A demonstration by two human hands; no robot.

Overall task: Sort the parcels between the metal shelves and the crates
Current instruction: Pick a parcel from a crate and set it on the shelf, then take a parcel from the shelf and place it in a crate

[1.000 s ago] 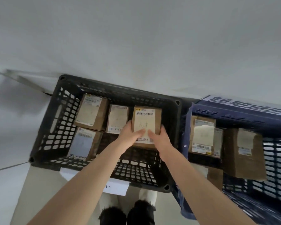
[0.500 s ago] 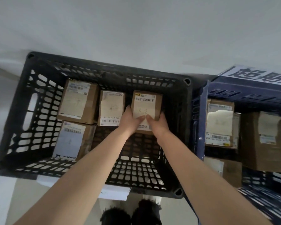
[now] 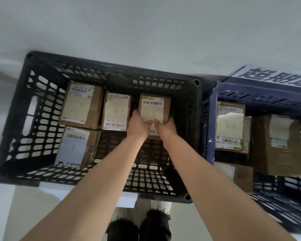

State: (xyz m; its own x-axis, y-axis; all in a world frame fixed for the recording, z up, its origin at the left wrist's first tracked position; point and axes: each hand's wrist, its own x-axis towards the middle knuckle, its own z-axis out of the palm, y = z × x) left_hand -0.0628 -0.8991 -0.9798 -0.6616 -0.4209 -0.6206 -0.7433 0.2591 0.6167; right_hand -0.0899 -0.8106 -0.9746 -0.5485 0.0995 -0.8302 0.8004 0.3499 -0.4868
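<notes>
right edge: blue crate (image 3: 211,122) and its sign (image 3: 268,77) cut off | bottom edge: your shoes (image 3: 122,229) cropped | centre: your left grip (image 3: 137,125) and right grip (image 3: 165,128) hide the lower label of the parcel (image 3: 155,105)

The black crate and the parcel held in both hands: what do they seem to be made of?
Black crate: probably moulded plastic, matt; its walls are a regular slotted lattice. Parcel: brown cardboard, matt, with a white paper label bearing a barcode.

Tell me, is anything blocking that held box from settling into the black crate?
Nothing visible. Left hand and right hand grip the parcel; bare black crate floor lies beside it; the neighbouring box sits apart.
</notes>
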